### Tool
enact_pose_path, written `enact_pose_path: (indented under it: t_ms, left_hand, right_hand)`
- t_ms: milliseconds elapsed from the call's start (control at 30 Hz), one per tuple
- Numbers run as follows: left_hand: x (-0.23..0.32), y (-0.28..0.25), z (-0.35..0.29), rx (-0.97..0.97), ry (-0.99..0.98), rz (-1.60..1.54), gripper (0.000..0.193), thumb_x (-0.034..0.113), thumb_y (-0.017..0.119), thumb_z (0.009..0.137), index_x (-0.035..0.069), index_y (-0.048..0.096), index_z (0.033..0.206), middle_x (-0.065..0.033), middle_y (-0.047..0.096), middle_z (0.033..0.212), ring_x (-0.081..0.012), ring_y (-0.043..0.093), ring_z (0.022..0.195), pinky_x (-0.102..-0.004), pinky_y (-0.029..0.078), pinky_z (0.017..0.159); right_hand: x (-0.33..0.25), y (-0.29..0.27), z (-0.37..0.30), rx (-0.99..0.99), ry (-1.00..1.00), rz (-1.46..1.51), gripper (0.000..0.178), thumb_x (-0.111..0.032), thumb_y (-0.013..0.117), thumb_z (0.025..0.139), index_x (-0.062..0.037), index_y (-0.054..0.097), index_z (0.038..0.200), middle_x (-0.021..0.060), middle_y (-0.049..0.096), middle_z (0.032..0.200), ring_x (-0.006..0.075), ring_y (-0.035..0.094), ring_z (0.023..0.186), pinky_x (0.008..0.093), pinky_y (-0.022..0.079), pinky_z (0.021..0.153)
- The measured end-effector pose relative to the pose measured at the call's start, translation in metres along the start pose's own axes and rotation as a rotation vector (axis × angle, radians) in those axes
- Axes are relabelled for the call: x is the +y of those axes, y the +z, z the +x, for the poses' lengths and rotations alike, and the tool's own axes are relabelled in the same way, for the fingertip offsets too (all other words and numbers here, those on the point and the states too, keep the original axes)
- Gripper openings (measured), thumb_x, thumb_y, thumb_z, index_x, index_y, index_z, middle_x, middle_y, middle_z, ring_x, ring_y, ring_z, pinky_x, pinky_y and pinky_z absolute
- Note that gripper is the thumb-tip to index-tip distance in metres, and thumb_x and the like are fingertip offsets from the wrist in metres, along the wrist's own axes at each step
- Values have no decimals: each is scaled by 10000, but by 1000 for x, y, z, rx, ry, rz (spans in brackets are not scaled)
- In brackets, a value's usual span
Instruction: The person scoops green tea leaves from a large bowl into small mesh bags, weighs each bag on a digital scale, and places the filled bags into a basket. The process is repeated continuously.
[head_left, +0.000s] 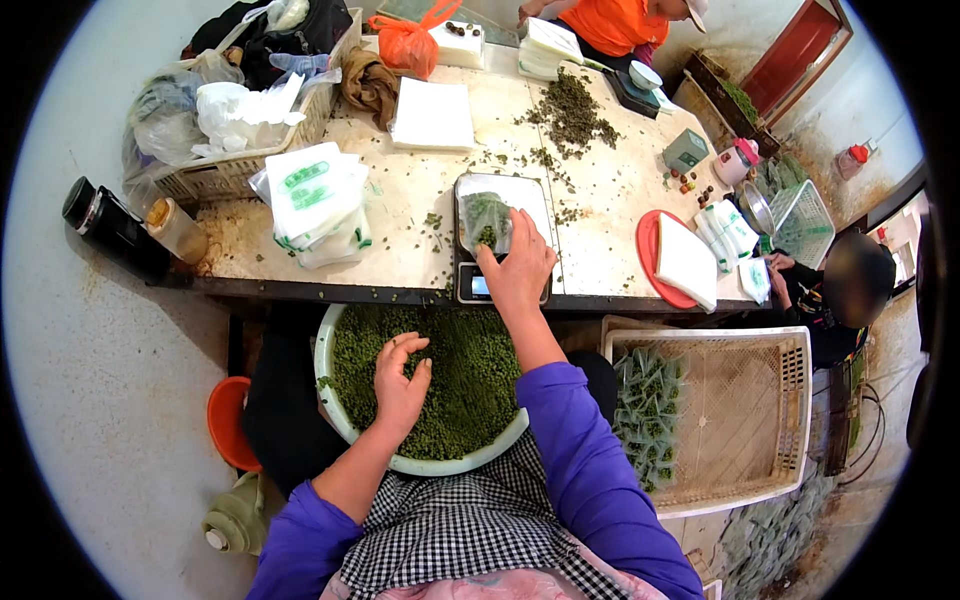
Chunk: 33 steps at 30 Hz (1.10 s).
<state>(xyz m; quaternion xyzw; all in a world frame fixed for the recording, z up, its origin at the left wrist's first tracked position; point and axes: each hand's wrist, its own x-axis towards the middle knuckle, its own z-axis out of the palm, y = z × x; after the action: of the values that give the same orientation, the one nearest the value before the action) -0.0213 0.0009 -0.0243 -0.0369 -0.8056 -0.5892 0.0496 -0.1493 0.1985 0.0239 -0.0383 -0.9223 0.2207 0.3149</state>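
Note:
A small clear plastic bag (486,218) with green peppercorns in its bottom rests on the white plate of a digital scale (533,205) at the table's front edge. My right hand (517,262) is on the bag, its thumb at the lower side and its fingers along the right side. Below the table edge a pale round basin (327,385) stands at my lap, full of loose green peppercorns (455,400). Over the basin's left part hovers my left hand (402,380), with fingers slightly curled and apart and nothing visible in them.
Stacked printed bags (318,205) lie left of the scale, white sheets (432,115) behind. A beige crate (740,410) at right holds several filled bags (645,415). Loose peppercorns (572,110) are heaped farther back. One person (610,25) stands across the table, another (850,300) sits at right.

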Motion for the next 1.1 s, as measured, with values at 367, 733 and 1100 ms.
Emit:
enact_pose_path:
  t_ms: [367, 733, 1100]
  left_hand:
    - [13, -1, 3, 81, 81, 34, 278, 11, 680, 831, 62, 652, 1103, -126, 595, 1244, -316, 552, 1176, -424, 433, 1021]
    - [18, -3, -11, -66, 209, 376, 704, 68, 808, 685, 95, 532, 1333, -158, 667, 1179, -344, 660, 1050, -437, 542, 860]
    - [-6, 1, -26, -102, 294, 380, 626, 47, 784, 674, 62, 530, 1246, -166, 652, 1219, -343, 689, 978, -408, 587, 766]
  right_hand:
    - [15, 18, 43, 43, 132, 37, 193, -143, 755, 763, -114, 664, 931, 64, 682, 797, 266, 645, 825, 410, 418, 851]
    - [-58, -108, -51, -742, -231, 98, 127, -79, 742, 747, -58, 677, 854, 124, 691, 816, 288, 685, 800, 392, 515, 737]
    - [-61, -154, -83, -999, -466, -220, 627, -641, 613, 850, -129, 687, 1205, 83, 721, 1120, 379, 406, 1387, 659, 105, 1155]
